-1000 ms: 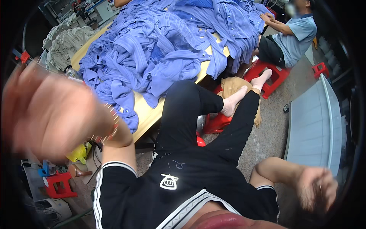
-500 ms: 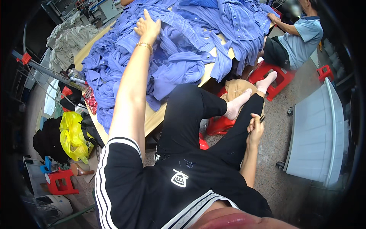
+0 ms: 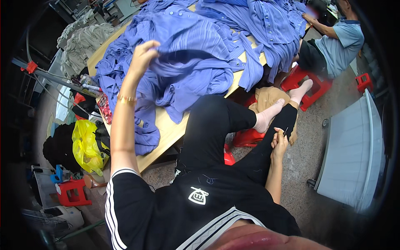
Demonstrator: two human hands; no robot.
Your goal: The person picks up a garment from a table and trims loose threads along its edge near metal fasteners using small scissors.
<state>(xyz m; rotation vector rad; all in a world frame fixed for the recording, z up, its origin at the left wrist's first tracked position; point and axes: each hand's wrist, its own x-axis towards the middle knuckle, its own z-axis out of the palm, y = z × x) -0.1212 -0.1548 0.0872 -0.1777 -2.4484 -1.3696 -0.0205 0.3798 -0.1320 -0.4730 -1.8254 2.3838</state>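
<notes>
Raised over the table, my left hand (image 3: 143, 56) has its fingers closed on a periwinkle-blue button-up shirt (image 3: 187, 35). The shirt is lifted and partly blurred, its ribbed fabric spreading rightward over a pile of similar blue shirts (image 3: 208, 81). By my lower leg, my right hand (image 3: 280, 141) is closed around a small dark pointed tool (image 3: 285, 133); its thin tip sticks out past the fingers. Most of that tool is hidden in the hand, so its exact kind is unclear.
The wooden table (image 3: 168, 125) bears the shirts. A co-worker (image 3: 339, 46) sits on a red stool (image 3: 318, 89) at the far right, one hand on the pile. A wheeled pale bin (image 3: 350, 154) stands right. A yellow plastic bag (image 3: 85, 143) and metal pole (image 3: 50, 75) are left.
My left hand has gone from lying extended on the pile to gripping a shirt, pulling it up and toward me. My right hand stays by my leg with the tool.
</notes>
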